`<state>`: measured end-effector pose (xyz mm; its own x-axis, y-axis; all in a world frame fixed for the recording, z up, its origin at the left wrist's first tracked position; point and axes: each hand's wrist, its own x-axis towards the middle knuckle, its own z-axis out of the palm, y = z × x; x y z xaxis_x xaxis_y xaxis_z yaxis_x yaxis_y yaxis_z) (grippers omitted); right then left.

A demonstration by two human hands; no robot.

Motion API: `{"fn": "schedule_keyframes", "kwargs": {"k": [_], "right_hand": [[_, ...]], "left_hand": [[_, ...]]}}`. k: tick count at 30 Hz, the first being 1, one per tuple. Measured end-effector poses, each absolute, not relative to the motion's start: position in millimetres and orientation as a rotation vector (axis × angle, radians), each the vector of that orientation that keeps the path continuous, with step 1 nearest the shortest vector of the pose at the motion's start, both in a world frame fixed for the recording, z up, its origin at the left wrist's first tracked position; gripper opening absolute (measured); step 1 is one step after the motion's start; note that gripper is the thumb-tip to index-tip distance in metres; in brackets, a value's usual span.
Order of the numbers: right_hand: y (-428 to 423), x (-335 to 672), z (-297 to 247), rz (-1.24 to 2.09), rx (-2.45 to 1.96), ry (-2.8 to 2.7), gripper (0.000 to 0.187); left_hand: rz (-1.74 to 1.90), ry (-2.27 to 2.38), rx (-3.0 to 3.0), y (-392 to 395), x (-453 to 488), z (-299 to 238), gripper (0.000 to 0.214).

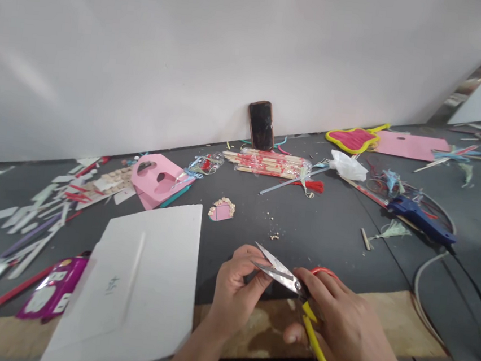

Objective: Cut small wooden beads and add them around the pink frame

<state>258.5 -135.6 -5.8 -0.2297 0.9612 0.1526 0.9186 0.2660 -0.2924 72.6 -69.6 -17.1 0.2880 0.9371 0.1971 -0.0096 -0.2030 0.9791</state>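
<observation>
My right hand (340,315) grips a pair of scissors (284,275) with yellow and red handles, its blades parted and pointing left. Facing it, my left hand (239,285) is closed in a pinch at the blades. Whatever lies between its thumb and fingers is too small or hidden to name. Beyond the hands, a small pink arched piece (222,210) edged with pale beads or bits lies on the dark table. Several tiny pale bits (275,236) are scattered just past the scissors' tips.
A white board (164,264) lies at left, beside a purple packet (54,287). A phone (261,124) leans on the white wall behind a bag of sticks (270,163). At right, a blue glue gun (421,219) trails its cord. Pink cutouts (159,181) and strips litter the left.
</observation>
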Motion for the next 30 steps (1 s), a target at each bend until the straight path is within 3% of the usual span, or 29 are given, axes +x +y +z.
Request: {"fn": "schedule_keyframes", "kwargs": {"k": [17,30], "right_hand": [[-129.4,258.2,-4.2,0.226,-1.581,-2.269,0.029],[-133.7,256.5,-5.5,0.183,-1.711,-2.246,0.044]], "left_hand": [[1.045,0.966,1.449,-68.5,73.2,-14.9,0.025],[1.142,0.981,1.584,-68.7,73.2,-17.5,0.015]]}}
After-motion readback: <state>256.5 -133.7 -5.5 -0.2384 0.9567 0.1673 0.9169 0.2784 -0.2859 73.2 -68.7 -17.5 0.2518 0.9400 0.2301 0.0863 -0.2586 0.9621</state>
